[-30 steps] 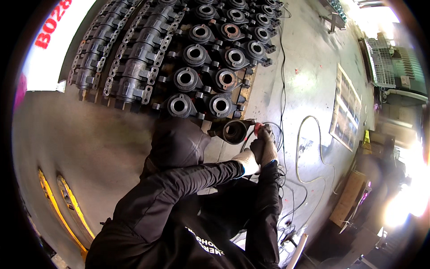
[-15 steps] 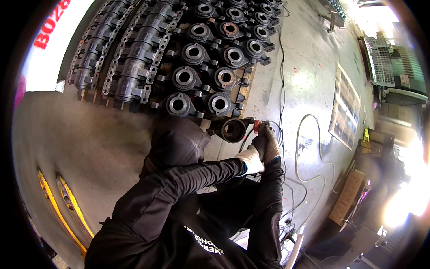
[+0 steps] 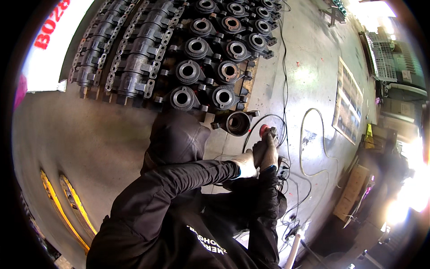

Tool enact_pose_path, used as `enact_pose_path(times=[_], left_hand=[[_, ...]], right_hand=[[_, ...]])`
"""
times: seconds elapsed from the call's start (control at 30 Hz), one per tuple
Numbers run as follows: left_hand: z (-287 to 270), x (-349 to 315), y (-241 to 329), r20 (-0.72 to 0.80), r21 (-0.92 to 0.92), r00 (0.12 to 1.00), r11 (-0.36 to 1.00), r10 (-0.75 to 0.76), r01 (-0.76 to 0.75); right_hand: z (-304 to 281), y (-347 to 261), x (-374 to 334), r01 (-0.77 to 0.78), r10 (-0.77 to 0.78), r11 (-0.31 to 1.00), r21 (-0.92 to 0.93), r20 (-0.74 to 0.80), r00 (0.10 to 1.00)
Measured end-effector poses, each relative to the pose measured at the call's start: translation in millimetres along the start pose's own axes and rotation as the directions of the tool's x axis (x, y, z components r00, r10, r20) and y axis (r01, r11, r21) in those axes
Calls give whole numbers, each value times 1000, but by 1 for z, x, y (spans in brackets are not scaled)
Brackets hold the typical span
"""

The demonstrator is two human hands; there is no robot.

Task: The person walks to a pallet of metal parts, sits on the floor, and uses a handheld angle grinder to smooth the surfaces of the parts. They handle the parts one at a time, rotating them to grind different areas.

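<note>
Both my hands wear pale gloves with dark fingers and are closed together around a hand-held grinder with a small red disc point(image 3: 264, 130). My right hand point(image 3: 270, 153) wraps the tool just behind its disc. My left hand point(image 3: 247, 162) comes in from the left and grips it lower down; its fingers are partly hidden. Most of the grinder's body is covered by the gloves. Just left of the disc, apart from it, a dark metal casting point(image 3: 247, 125) with a wide round bore lies at the near end of the rows of castings.
Rows of similar ringed castings point(image 3: 188, 71) sit on a wooden pallet point(image 3: 251, 80) beyond. Long chained track-like assemblies point(image 3: 134, 74) lie to their left. Cables point(image 3: 285, 85) and a pale hose point(image 3: 301, 148) run across the floor at right. Yellow bars point(image 3: 56, 201) lie at lower left.
The grinder, with both hands on it, has drawn back from the casting, toward me and slightly right. A gap now shows between disc and casting. The view has shifted slightly.
</note>
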State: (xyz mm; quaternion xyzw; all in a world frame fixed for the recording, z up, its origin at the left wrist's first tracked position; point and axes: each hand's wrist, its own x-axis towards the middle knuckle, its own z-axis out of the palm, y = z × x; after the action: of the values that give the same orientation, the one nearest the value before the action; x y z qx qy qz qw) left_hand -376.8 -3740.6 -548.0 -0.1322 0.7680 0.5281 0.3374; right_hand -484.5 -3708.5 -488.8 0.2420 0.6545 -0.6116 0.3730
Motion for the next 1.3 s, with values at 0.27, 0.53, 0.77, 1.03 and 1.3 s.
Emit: enact_pose_path(times=[0.27, 0.53, 0.77, 1.03, 1.3], left_hand=[[31, -57, -50, -207, -540, 967, 842, -146, 12], [57, -70, -91, -164, -686, 975, 728, -152, -2], [45, -93, -75, -214, -553, 963, 833, -166, 21], [35, -91, -75, -218, 103, 962, 984, 163, -143], [8, -90, -76, -279, -470, 954, 882, -114, -32]], right_hand=[[28, 71, -44, 346, -415, 883, -316, -185, 891], [33, 119, -46, 270, -525, 710, -651, -232, 819], [40, 118, -65, 333, -567, 676, -658, -175, 805], [55, 117, -63, 311, -479, 711, -631, -110, 871], [77, 100, -44, 368, -473, 743, -558, -49, 880]])
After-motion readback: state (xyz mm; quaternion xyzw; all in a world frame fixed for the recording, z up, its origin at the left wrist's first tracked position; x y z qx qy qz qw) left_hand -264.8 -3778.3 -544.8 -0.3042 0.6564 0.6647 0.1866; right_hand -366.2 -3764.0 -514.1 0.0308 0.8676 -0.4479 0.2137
